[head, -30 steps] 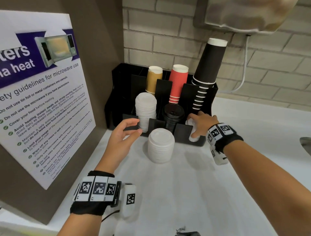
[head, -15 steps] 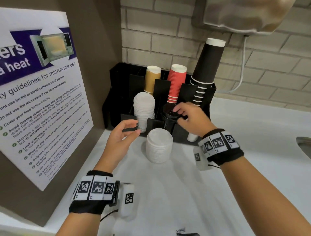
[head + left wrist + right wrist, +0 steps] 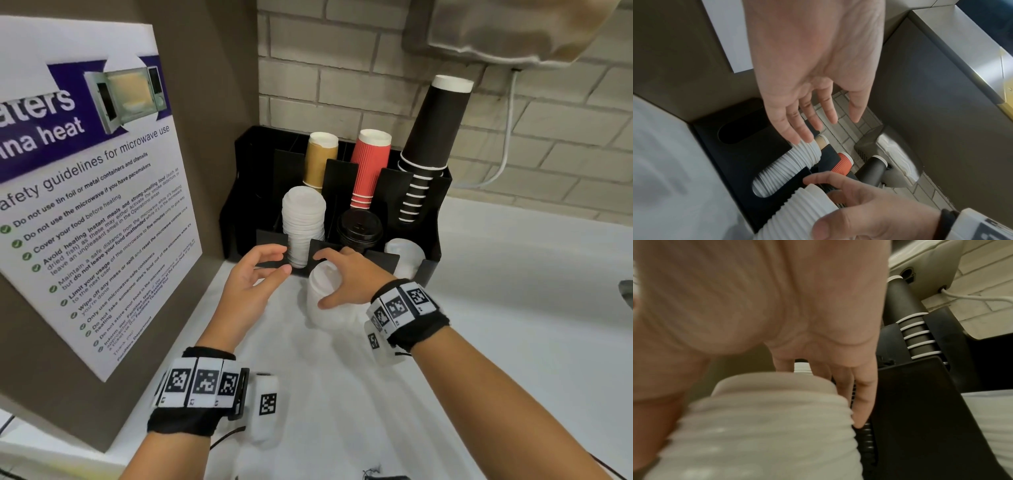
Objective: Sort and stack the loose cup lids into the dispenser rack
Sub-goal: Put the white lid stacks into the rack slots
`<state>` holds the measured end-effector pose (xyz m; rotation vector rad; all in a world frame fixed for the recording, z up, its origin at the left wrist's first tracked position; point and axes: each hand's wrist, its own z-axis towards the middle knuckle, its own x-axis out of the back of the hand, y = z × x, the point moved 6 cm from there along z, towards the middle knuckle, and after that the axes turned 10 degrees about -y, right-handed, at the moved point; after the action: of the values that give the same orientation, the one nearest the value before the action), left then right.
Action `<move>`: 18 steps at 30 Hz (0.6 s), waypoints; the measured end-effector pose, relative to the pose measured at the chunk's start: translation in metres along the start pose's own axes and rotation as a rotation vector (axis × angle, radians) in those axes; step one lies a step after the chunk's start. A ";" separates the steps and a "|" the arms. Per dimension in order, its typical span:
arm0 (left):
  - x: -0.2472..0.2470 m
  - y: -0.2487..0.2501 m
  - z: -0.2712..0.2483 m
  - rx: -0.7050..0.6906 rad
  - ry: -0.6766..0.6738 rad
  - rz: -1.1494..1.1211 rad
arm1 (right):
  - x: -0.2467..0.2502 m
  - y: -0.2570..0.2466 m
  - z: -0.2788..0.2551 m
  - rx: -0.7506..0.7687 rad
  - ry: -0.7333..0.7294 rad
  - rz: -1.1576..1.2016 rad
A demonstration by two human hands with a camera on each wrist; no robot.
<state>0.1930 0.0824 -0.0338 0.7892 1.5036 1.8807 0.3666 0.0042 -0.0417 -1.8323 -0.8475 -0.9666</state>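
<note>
Before the dispenser rack (image 3: 430, 270), the right hand (image 3: 346, 277) clasps the loose lid stack (image 3: 322, 308); the left hand (image 3: 253, 284) hovers beside it, fingers spread and empty.

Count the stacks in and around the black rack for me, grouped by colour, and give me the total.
White lid stacks: 3
Black lid stack: 1
Tan cup stack: 1
Red cup stack: 1
Black cup stack: 1
Total: 7 stacks

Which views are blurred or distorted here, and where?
Head view: sharp, wide-angle bending at the edges, slight motion blur on the loose white lid stack. Left wrist view: counter at left smeared, left hand clear. Right wrist view: dim and soft throughout.
</note>
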 end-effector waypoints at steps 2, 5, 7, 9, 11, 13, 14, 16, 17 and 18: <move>0.000 0.001 0.000 0.001 0.003 -0.002 | 0.000 -0.001 0.000 -0.001 0.005 0.008; -0.001 0.001 0.001 0.001 0.002 -0.007 | 0.004 -0.004 -0.004 0.003 0.023 0.030; -0.002 0.002 0.001 0.000 -0.003 -0.009 | 0.016 -0.006 -0.013 0.023 0.086 0.084; -0.006 0.003 0.001 0.010 -0.030 -0.018 | 0.031 -0.010 -0.026 0.070 0.191 0.186; -0.018 0.005 0.001 0.030 -0.108 -0.049 | 0.040 -0.019 -0.042 0.147 0.269 0.347; -0.034 0.007 0.000 0.032 -0.203 -0.097 | 0.038 -0.031 -0.056 0.219 0.268 0.568; -0.041 0.008 0.000 0.024 -0.236 -0.114 | 0.034 -0.036 -0.062 0.246 0.255 0.675; -0.048 0.012 -0.001 0.008 -0.265 -0.139 | 0.027 -0.041 -0.071 0.280 0.243 0.816; -0.049 0.014 -0.001 0.000 -0.272 -0.150 | 0.025 -0.042 -0.074 0.291 0.239 0.845; -0.049 0.015 -0.001 -0.007 -0.284 -0.156 | 0.024 -0.041 -0.078 0.300 0.230 0.860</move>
<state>0.2219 0.0418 -0.0231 0.8685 1.3389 1.5846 0.3220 -0.0465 0.0197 -1.5442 -0.0139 -0.4418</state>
